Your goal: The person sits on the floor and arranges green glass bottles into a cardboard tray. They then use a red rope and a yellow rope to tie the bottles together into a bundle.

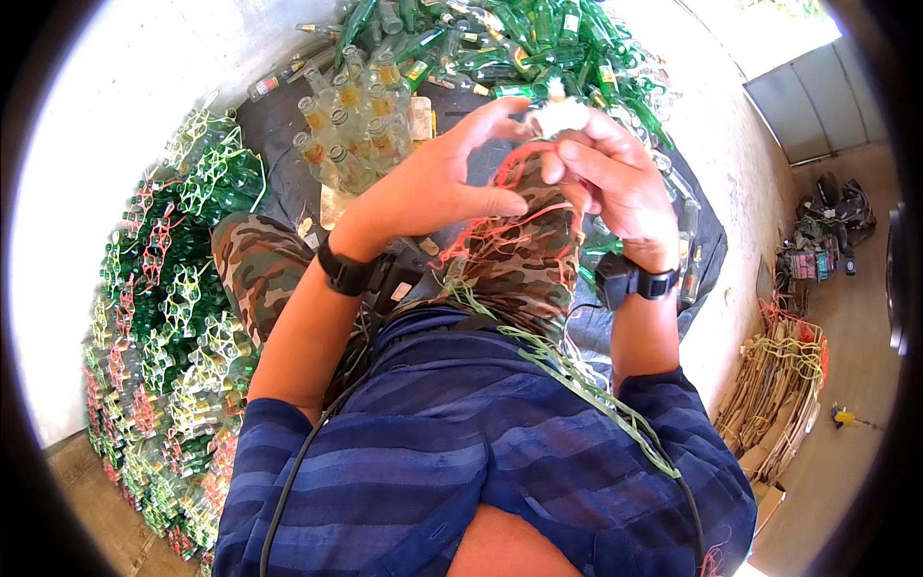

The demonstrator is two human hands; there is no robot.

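My right hand [613,173] pinches red plastic twine [530,150] between thumb and fingers. The loose strands [497,229] hang down over my camouflage trouser leg. A white, ragged lump [561,117] sits at the fingertips of both hands; it is blurred, and I cannot tell what it is. My left hand [440,173] curves around the twine from the left, thumb and fingers apart. Beyond my left forearm stands a tight cluster of upright clear glass bottles [350,126] with yellow-orange neck labels. Green twine [577,397] trails across my shirt.
Loose green and clear bottles [541,43] are heaped at the far side on a dark sheet [277,119]. At the left rises a stack of bottles tied with coloured twine [159,324]. Flattened cardboard [775,397] stands bundled beyond the wall at right.
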